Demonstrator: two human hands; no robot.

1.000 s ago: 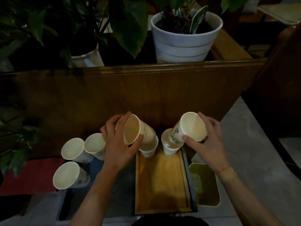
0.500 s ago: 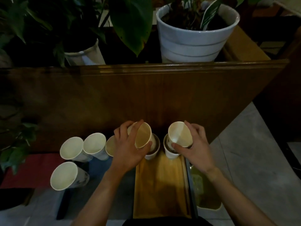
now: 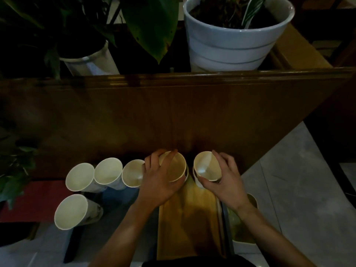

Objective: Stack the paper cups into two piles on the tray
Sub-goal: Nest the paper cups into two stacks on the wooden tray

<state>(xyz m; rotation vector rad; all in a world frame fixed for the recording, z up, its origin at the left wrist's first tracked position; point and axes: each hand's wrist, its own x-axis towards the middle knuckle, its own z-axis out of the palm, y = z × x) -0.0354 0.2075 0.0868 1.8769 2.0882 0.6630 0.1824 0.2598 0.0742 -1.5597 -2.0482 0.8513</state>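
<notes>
Dim scene, seen from above. Left hand (image 3: 157, 182) wrapped around a paper cup (image 3: 176, 167) at lower centre of the frame, fingers (image 3: 154, 160) curled over its far rim and thumb on the near side, the cup nested into another at the far left end of the wooden tray (image 3: 189, 224). Right hand (image 3: 224, 180) gripping a second paper cup (image 3: 207, 167) the same way, fingers (image 3: 221, 157) bent around its right wall, nested in a lower cup at the tray's far right end. Four loose paper cups at lower left, off the tray: three in a row (image 3: 80, 177) (image 3: 108, 171) (image 3: 133, 173), the rightmost just beside the left hand, and one (image 3: 70, 211) nearer the bottom edge. White plant pot (image 3: 231, 45) at upper right, behind a dark wooden panel (image 3: 173, 112).
</notes>
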